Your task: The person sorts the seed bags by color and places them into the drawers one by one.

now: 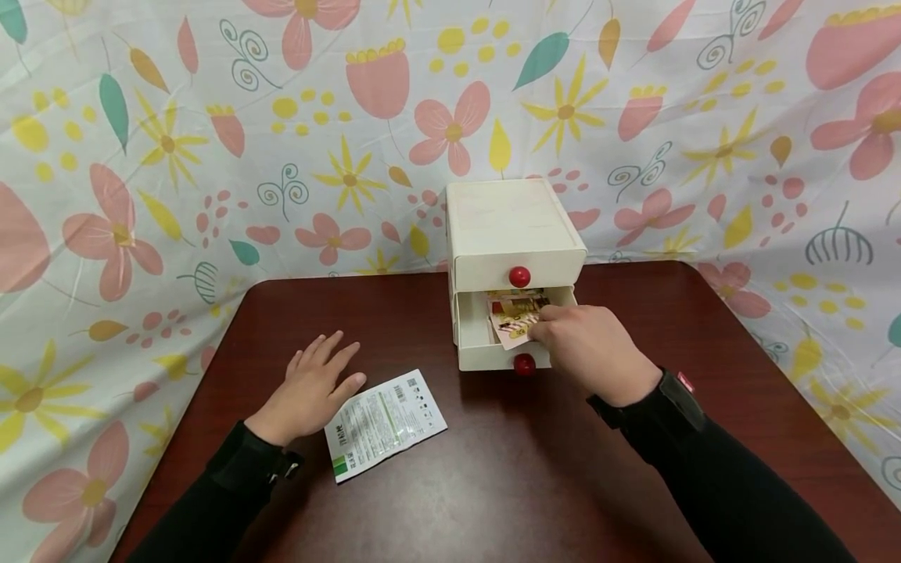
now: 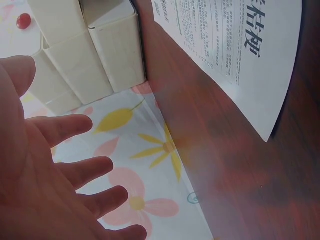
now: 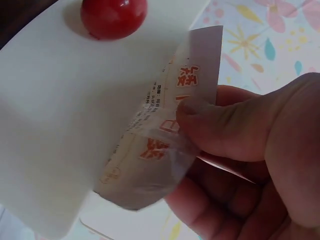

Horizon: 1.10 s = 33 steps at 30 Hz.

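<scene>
A white printed packet (image 1: pixel 385 422) with rows of small text and a green corner lies flat on the table. Beside and slightly over its left edge is my left hand (image 1: pixel 313 389), its fingers spread and holding nothing. My right hand (image 1: pixel 587 344) is at the pulled-out lower drawer (image 1: pixel 473 320) of a small cream drawer box. Between thumb and fingers it pinches a colourful printed packet (image 1: pixel 512 319), which tilts over the drawer's front. In the right wrist view the packet (image 3: pixel 172 125) shows a greyish side with orange characters, bent near the thumb.
The drawer box (image 1: pixel 517 215) stands at the back of the dark brown table (image 1: pixel 450 508). Its upper drawer is closed, with a red round knob (image 1: pixel 519 276); another red knob (image 1: pixel 524 364) is on the lower drawer. A flower-printed cloth (image 1: pixel 281 141) hangs behind.
</scene>
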### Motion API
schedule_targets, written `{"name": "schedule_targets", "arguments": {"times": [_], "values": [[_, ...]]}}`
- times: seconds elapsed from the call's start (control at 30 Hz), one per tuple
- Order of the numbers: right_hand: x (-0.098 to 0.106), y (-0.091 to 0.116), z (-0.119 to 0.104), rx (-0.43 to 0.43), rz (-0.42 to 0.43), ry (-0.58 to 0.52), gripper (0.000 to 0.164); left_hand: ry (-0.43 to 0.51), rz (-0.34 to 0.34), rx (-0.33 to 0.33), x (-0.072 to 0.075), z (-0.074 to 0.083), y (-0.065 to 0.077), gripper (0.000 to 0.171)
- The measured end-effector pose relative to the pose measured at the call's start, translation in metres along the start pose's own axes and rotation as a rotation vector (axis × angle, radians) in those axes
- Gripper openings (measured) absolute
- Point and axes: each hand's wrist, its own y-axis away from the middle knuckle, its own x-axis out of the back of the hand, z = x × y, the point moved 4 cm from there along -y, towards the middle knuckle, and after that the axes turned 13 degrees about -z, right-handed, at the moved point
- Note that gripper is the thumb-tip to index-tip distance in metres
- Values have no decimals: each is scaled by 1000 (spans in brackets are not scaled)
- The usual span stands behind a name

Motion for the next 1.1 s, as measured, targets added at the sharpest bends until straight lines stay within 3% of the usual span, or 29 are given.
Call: {"name": "schedule_targets", "arguments": {"times": [0.6,1.1], "values": [[-20,-38,18,-13,-312,-42,15,-10,-10,-8,-2,2,-2,66],[-28,-53,25,26,-421,-136,10,-22,-9,-8,-2,3,0,66]]}}
